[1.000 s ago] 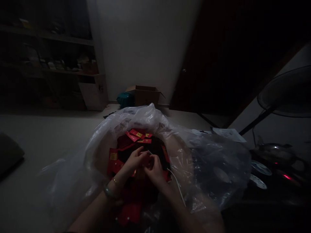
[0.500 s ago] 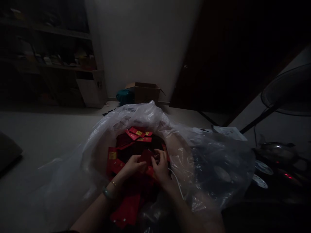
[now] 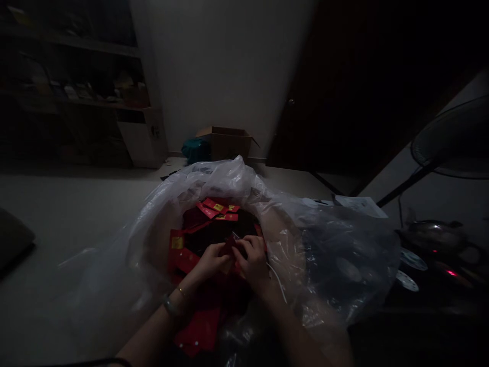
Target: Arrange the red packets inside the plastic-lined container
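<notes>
Crinkled, glossy clear plastic (image 3: pixel 344 255) spreads before you, curving round flat, rectangular, gold-patched red packets (image 3: pixel 199 321). Over these, your left hand (image 3: pixel 212 261) and right hand (image 3: pixel 252 259) meet, bent fingers pinched closed in a grip on one small, dark-red packet (image 3: pixel 228 247) between them.

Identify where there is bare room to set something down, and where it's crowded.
Bare floor shows at picture left, between the cabinet, a greyish block and the clear plastic. Crowded: inside the plastic, with red packets about the left hand and right hand; also around the kettle and dishes.
</notes>
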{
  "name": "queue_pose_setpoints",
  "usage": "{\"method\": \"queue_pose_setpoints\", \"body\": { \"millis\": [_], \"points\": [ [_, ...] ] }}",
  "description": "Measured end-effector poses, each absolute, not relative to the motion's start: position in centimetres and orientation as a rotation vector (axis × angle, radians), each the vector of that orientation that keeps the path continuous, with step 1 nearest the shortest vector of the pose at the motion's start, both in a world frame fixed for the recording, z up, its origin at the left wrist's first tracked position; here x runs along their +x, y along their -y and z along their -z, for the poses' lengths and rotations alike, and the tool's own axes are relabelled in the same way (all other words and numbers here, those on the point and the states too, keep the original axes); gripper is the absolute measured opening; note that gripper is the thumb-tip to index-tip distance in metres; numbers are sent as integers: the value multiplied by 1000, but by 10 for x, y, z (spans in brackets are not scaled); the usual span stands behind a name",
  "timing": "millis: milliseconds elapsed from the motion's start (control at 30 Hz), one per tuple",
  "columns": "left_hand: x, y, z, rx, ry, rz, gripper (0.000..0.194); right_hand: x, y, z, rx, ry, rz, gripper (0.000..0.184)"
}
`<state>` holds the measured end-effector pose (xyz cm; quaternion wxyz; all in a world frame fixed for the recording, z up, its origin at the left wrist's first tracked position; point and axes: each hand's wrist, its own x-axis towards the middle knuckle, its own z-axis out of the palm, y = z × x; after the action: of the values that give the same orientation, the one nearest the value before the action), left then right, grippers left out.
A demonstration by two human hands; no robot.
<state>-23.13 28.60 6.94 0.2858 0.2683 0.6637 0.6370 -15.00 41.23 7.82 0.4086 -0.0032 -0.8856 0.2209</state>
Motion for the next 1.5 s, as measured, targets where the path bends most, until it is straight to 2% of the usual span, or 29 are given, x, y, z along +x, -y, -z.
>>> {"method": "queue_pose_setpoints", "body": {
  "millis": [133, 267, 400, 567, 667, 900, 1000, 1133, 1200, 1367, 1500],
  "points": [
    [-230, -287, -69, 815, -1836, -1705, 28, -155, -423, -93, 125, 2368, -645, 13],
    [-237, -286, -70, 805, -1798, -1820, 41, -160, -436, -104, 112, 2365, -818, 14],
    [-244, -281, -69, 784, -1949, -1686, 26, -161, -440, -103, -25, 2294, -811, 13],
    [-241, -279, -67, 927, -2000, -1562, 23, -161, -437, -99, -152, 2373, -942, 13],
    [-241, -279, -68, 915, -2002, -1551, 23, -162, -439, -99, -211, 2376, -1152, 20],
    [-244, -271, -74, 1000, -2093, -1530, 42, -164, -439, -101, -222, 2280, -1798, 29],
    [-242, -269, -78, 1088, -2210, -1395, 49, -168, -440, -95, -200, 2329, -1798, 27],
    [-238, -270, -78, 1368, -2653, -1122, 66, -175, -441, -82, -284, 2310, -1661, 24],
    [-237, -271, -76, 1497, -2817, -1047, 65, -177, -441, -79, -296, 2273, -1702, 23],
    [-237, -272, -74, 1549, -2939, -1045, 52, -178, -437, -80, -217, 2146, -2064, 28],
    [-238, -271, -75, 1435, -2992, -1003, 55, -176, -432, -87, -179, 2160, -2076, 32]
  ]
}}
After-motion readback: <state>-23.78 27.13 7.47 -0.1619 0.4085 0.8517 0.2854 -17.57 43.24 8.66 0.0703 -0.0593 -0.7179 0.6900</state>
